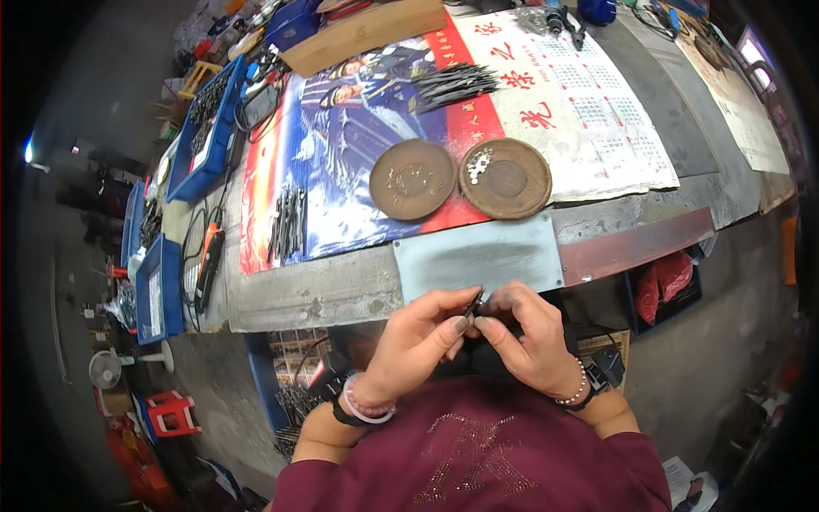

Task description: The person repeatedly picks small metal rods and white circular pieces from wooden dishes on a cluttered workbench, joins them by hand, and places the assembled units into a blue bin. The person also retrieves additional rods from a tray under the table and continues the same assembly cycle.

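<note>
Left grip (pixel 418 335), right grip (pixel 531 331); piece (pixel 476 303) between.

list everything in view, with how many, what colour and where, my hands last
work table: 1, grey, centre
poster sheet: 1, blue, red and white, on table
wooden board: 1, tan, table's far side
thin-piece piles: 2, black, on poster's far part and left edge
round dishes: 2, brown, mid-table
small pieces: several, white, in right dish
tiny bits: uncountable, light brown, in left dish
plate: 1, pale blue-grey, table's near edge
bins: at least 3, blue, left
stool: 1, red, floor left
fan: 1, white, far left
held piece: 1, dark, between fingertips
left hand: 1, bare, lower centre
right hand: 1, bare, lower centre
</note>
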`<state>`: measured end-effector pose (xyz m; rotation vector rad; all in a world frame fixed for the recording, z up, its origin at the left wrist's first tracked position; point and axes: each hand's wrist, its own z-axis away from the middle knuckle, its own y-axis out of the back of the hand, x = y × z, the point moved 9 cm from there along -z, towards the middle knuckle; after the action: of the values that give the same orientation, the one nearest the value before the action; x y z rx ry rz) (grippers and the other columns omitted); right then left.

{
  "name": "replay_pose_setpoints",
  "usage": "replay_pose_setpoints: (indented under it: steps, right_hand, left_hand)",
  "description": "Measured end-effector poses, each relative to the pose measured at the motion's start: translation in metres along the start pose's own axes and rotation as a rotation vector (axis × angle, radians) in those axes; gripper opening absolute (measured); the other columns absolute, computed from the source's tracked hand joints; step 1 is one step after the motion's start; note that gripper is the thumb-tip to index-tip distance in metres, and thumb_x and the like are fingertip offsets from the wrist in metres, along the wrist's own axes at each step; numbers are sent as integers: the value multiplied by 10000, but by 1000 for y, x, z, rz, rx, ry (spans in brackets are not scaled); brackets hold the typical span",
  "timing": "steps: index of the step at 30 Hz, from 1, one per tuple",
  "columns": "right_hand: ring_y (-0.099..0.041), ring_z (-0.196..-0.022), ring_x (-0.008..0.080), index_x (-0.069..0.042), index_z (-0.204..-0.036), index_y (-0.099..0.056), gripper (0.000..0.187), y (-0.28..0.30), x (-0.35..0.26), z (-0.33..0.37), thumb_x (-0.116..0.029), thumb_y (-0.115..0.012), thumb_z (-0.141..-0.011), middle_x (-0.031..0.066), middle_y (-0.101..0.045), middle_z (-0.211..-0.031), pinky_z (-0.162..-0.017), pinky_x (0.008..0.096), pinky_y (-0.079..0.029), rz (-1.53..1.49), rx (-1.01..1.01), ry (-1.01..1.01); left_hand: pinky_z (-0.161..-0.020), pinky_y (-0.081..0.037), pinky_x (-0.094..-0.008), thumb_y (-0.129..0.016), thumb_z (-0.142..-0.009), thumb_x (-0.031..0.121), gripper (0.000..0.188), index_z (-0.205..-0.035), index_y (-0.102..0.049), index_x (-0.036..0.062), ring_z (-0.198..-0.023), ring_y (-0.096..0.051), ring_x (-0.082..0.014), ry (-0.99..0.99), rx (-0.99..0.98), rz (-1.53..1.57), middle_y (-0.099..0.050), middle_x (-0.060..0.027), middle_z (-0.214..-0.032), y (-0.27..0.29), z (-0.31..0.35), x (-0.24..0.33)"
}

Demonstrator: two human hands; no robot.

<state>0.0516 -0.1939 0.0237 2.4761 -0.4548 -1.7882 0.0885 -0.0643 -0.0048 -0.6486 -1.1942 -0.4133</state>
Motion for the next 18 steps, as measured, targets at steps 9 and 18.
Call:
replay_pose_setpoints:
  steps: [9,18]
  right_hand:
    - [-558,-613,286,11,-890,-572,129,-29,-30,3,-19,-663,-805,115,-566,-765,-557,356,-463,165,94,292]
    - [-555,-582,228,34,-844,-570,141,-49,-16,8,-84,-579,-921,115,-555,-727,-546,285,-457,-283,-95,-5]
  left_hand:
    - [-658,-409,-170,-440,-999,33,319,-1317,-438,2,-750,-493,-31,-265,149,198,-574,-40,-1035,-7,36,-7]
    - [-886,-459,-241,-456,-972,-21,313,-1285,-458,-40,-1010,-579,-118,-571,360,-34,-590,-98,-1160,-7,68,-6]
